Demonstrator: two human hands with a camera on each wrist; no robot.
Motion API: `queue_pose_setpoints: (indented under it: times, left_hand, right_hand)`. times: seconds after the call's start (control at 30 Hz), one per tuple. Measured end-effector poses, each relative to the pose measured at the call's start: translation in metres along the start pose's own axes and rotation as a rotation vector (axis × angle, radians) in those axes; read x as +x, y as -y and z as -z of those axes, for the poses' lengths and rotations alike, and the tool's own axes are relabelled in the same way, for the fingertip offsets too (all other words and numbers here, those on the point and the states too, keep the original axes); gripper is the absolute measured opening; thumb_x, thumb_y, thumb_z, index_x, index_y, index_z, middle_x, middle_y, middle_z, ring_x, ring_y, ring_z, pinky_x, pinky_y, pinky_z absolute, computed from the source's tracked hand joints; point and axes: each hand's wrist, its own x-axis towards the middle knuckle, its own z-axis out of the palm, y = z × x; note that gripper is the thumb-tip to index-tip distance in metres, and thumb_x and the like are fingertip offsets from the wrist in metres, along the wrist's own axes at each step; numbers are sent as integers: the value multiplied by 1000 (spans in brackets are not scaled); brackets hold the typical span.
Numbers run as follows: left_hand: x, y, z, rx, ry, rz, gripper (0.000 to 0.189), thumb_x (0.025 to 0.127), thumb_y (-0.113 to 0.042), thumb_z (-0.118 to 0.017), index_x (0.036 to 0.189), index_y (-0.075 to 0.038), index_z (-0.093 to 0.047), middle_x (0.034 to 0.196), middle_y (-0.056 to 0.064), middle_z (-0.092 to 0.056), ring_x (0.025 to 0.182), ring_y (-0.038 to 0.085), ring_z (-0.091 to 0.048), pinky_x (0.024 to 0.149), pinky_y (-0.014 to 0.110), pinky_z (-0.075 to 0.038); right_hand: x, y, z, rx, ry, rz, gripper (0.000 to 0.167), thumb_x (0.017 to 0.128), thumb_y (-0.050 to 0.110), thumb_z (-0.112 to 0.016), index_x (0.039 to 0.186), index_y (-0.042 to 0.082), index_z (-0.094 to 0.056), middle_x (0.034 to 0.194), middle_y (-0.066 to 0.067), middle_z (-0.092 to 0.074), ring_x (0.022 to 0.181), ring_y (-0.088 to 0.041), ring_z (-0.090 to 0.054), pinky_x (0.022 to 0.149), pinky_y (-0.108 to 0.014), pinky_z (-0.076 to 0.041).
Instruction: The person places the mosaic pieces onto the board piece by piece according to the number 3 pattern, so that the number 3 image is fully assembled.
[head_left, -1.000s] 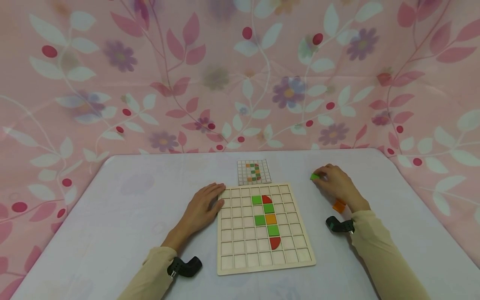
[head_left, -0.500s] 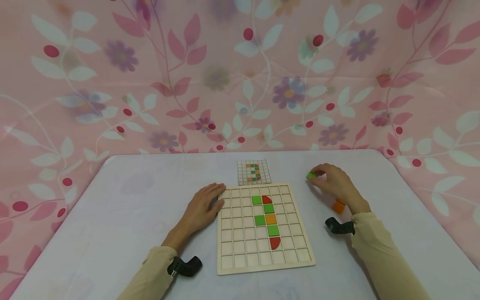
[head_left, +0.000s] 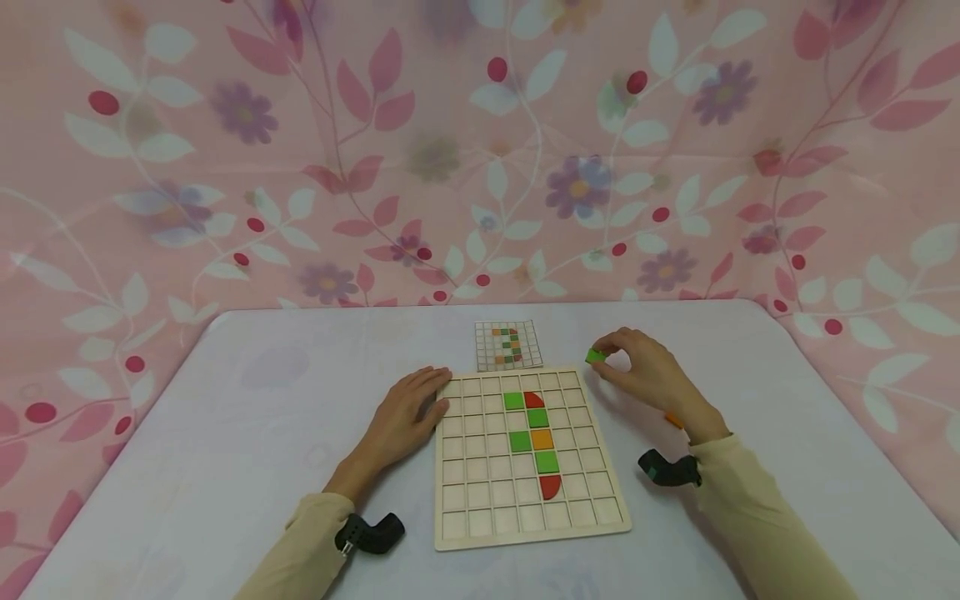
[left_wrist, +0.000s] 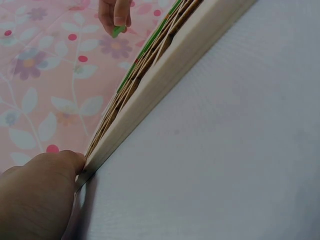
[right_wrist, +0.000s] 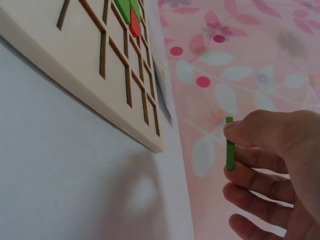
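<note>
A wooden grid board (head_left: 459, 533) lies on the table, with green, orange and red tiles set in some of its squares. My left hand (head_left: 405, 417) rests at the board's upper left edge, fingers fairly straight and touching the rim. Off the board's upper right corner, my right hand (head_left: 648, 371) pinches a green square tile (head_left: 595, 356) between thumb and fingers. In the right wrist view that green tile (right_wrist: 230, 145) shows edge-on, held above the table. An orange tile (head_left: 674, 419) lies on the table, partly hidden under the right wrist.
Behind the board lies a small printed pattern card (head_left: 486, 342) showing a grid with coloured shapes. A white cloth covers the table (head_left: 315, 367). A pink floral curtain (head_left: 480, 167) hangs behind it. Each wrist wears a black camera.
My right hand has moved left with the green tile, toward the board's upper right corner. Its wrist now covers more of the orange tile. The left hand and the board have stayed put.
</note>
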Motion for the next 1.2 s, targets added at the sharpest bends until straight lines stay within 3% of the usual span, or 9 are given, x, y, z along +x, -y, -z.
queue_pose_setpoints:
  times: [0.53, 0.87, 1.2]
  left_hand:
    - [0, 1, 1, 6, 47, 30, 45, 96, -28, -55, 136, -8, -52, 139, 8, -53, 134, 29, -43, 110, 49, -32]
    - [1, 1, 1, 2, 22, 23, 44, 94, -26, -57, 134, -7, -53, 138, 9, -54, 132, 31, -44, 108, 52, -33]
    - [0, 1, 0, 12, 33, 21, 45, 95, -27, -56, 136, -9, -51, 139, 8, -53, 134, 29, -43, 109, 51, -32]
  right_hand:
    - [-16, 29, -20, -89, 7, 165, 24, 82, 26, -73, 101, 12, -68, 96, 2, -64, 96, -19, -60, 82, -40, -53]
    - [-28, 48, -30, -119, 37, 252, 24, 80, 30, -75, 98, 16, -68, 93, 6, -63, 83, -14, -57, 72, -29, -51]
    - [-37, 64, -35, -127, 83, 279, 24, 79, 29, -76, 99, 18, -69, 93, 8, -63, 83, -10, -57, 72, -27, -50]
